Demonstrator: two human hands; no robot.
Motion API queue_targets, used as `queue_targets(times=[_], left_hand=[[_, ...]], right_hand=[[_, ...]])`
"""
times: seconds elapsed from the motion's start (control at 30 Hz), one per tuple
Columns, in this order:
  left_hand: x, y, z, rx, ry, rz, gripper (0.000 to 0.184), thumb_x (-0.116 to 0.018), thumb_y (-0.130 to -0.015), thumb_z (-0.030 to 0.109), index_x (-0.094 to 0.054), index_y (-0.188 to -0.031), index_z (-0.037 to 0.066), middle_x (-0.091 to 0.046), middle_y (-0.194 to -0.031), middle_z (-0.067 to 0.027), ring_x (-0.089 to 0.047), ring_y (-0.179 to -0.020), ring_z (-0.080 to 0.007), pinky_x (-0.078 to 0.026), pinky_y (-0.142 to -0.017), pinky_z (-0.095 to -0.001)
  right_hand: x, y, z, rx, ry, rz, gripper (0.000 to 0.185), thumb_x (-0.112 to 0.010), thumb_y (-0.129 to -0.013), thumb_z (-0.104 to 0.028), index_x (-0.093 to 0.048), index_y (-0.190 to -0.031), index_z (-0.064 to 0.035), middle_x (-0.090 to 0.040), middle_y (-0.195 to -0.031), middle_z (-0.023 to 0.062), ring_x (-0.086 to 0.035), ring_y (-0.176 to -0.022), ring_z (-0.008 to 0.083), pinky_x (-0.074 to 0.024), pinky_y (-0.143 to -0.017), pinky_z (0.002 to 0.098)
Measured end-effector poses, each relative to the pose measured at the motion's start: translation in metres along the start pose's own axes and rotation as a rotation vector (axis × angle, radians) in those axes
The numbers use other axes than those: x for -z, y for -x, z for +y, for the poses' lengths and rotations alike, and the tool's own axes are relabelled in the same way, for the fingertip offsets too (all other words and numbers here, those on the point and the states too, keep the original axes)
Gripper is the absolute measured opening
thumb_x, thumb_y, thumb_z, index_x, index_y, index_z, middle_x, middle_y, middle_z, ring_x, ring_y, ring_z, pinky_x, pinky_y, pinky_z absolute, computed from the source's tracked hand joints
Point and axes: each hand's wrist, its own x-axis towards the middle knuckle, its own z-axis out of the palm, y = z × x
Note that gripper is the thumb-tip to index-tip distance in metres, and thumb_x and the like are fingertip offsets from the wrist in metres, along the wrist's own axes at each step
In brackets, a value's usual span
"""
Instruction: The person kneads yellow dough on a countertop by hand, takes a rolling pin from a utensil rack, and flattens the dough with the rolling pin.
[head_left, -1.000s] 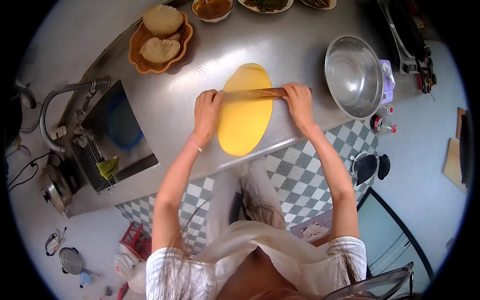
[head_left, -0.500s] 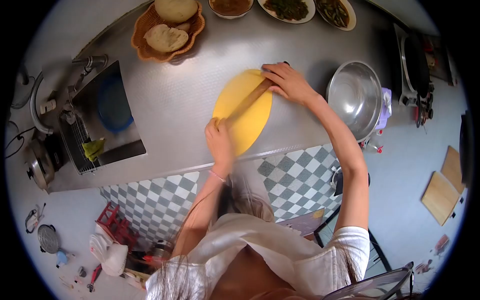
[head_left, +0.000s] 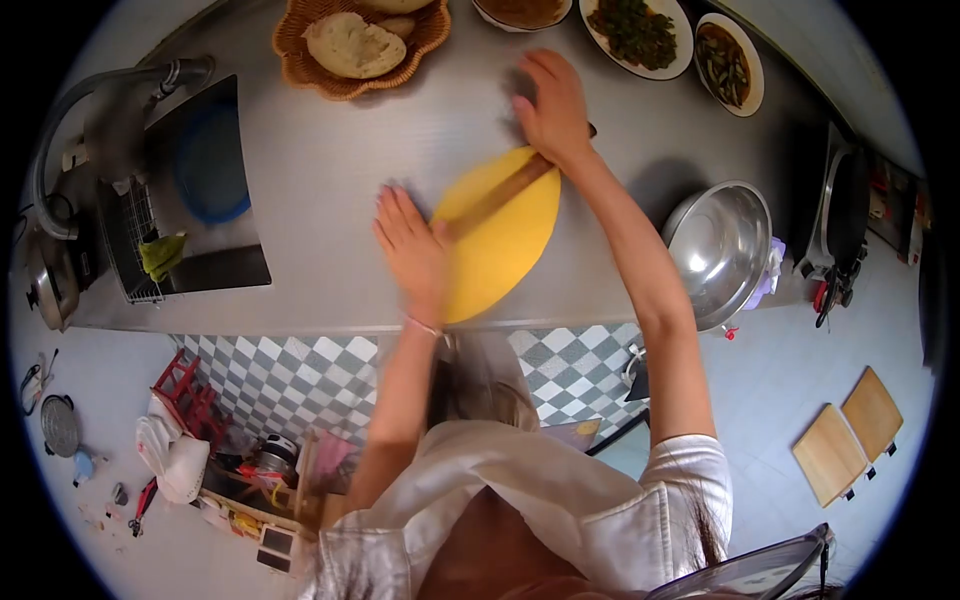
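A flat yellow sheet of dough (head_left: 508,248) lies on the steel counter, its outline a long oval. Across it, slantwise, rests a brown wooden rolling pin (head_left: 500,198). My left hand (head_left: 412,250) is over the pin's lower left end, fingers stretched out past the dough's left edge. Beyond the upper right end, the fingers of my right hand (head_left: 553,105) reach out over the counter, while its heel and wrist lie on the pin. Both palms hide the pin's ends, apart from a dark tip by my right wrist. Neither hand is wrapped round it.
To the right stands a large steel bowl (head_left: 718,255). Along the back are a wicker basket (head_left: 290,62) of bread, a bowl (head_left: 522,12) and two plates of food (head_left: 640,35). A sink (head_left: 205,265) with a blue basin (head_left: 212,165) is at left.
My fingers have gone from curled over the rolling pin to stretched out, with the palms pushed forward across it. The whole view has shifted and turned a little.
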Motion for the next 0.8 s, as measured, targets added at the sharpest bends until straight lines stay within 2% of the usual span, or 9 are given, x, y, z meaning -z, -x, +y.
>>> queue_targets(times=[0.1,0.2,0.33,0.37,0.43,0.6,0.67,0.77,0.8], left_hand=[[-0.005,0.046,0.021,-0.013,-0.006,-0.095,0.061,-0.041,-0.092,0.029,-0.027,-0.142,-0.003,-0.026,-0.148,-0.0219,-0.023,-0.138,-0.0359,-0.015,-0.112,-0.0502],[0.000,0.016,0.018,0.047,-0.006,-0.084,0.061,-0.041,-0.093,0.031,-0.027,-0.142,-0.003,-0.026,-0.148,-0.0229,-0.023,-0.138,-0.0373,-0.014,-0.112,-0.0501],[-0.001,-0.008,0.005,0.061,0.066,0.077,0.061,-0.043,-0.091,0.026,-0.027,-0.142,-0.003,-0.025,-0.148,-0.0218,-0.023,-0.137,-0.0367,-0.014,-0.112,-0.0510],[-0.004,0.007,0.009,0.042,0.023,0.013,0.060,-0.044,-0.091,0.024,-0.027,-0.142,-0.003,-0.025,-0.148,-0.0219,-0.023,-0.137,-0.0370,-0.014,-0.112,-0.0508],[-0.013,0.053,0.023,0.010,-0.053,-0.118,0.059,-0.045,-0.090,0.020,-0.027,-0.141,-0.004,-0.025,-0.148,-0.0222,-0.023,-0.137,-0.0376,-0.016,-0.111,-0.0506],[-0.001,-0.007,0.012,0.067,-0.032,0.040,0.060,-0.045,-0.090,0.024,-0.027,-0.141,-0.004,-0.026,-0.147,-0.0229,-0.023,-0.137,-0.0376,-0.015,-0.111,-0.0512],[0.000,-0.011,0.008,0.077,0.044,0.111,0.060,-0.045,-0.091,0.024,-0.028,-0.141,-0.004,-0.026,-0.147,-0.0232,-0.023,-0.137,-0.0374,-0.015,-0.111,-0.0511],[-0.011,0.044,0.023,0.023,-0.032,-0.083,0.058,-0.045,-0.091,0.019,-0.027,-0.141,-0.005,-0.026,-0.146,-0.0245,-0.023,-0.136,-0.0385,-0.016,-0.111,-0.0501],[-0.010,0.033,0.022,0.029,-0.028,-0.048,0.058,-0.045,-0.091,0.019,-0.027,-0.140,-0.005,-0.026,-0.146,-0.0247,-0.023,-0.136,-0.0388,-0.016,-0.111,-0.0500]], right_hand=[[0.016,0.044,0.010,0.061,0.049,0.143,0.043,-0.058,-0.074,-0.018,-0.053,-0.113,-0.0008,-0.053,-0.118,0.0175,-0.047,-0.111,0.0379,-0.0341,-0.100,0.0475],[0.003,0.015,0.013,0.030,-0.003,0.111,0.046,-0.057,-0.072,-0.021,-0.053,-0.115,-0.0029,-0.053,-0.119,0.0169,-0.046,-0.112,0.0387,-0.0329,-0.102,0.0490],[-0.008,-0.010,0.004,0.198,-0.070,0.027,0.046,-0.056,-0.072,-0.023,-0.054,-0.115,-0.0049,-0.052,-0.122,0.0163,-0.046,-0.115,0.0372,-0.0318,-0.103,0.0493],[0.000,0.012,0.010,0.096,-0.016,0.000,0.048,-0.057,-0.073,-0.024,-0.053,-0.117,-0.0045,-0.052,-0.124,0.0154,-0.046,-0.117,0.0349,-0.0305,-0.104,0.0492],[0.007,0.055,0.023,0.096,0.033,0.004,0.050,-0.057,-0.074,-0.024,-0.051,-0.119,-0.0036,-0.052,-0.124,0.0151,-0.045,-0.118,0.0343,-0.0290,-0.105,0.0494],[-0.014,-0.024,0.005,0.128,-0.010,0.019,0.051,-0.051,-0.084,-0.036,-0.048,-0.123,-0.0034,-0.049,-0.129,0.0146,-0.041,-0.124,0.0329,-0.0253,-0.107,0.0508],[-0.019,-0.015,0.012,0.201,0.028,0.028,0.055,-0.051,-0.083,-0.038,-0.046,-0.126,-0.0033,-0.047,-0.130,0.0155,-0.040,-0.124,0.0335,-0.0261,-0.106,0.0514],[0.003,0.038,0.022,0.135,0.118,-0.024,0.058,-0.054,-0.080,-0.035,-0.045,-0.127,-0.0026,-0.046,-0.128,0.0171,-0.040,-0.121,0.0357,-0.0269,-0.105,0.0512],[0.002,0.029,0.022,0.149,0.077,-0.007,0.058,-0.054,-0.080,-0.035,-0.045,-0.127,-0.0027,-0.046,-0.128,0.0171,-0.040,-0.122,0.0356,-0.0267,-0.105,0.0511]])
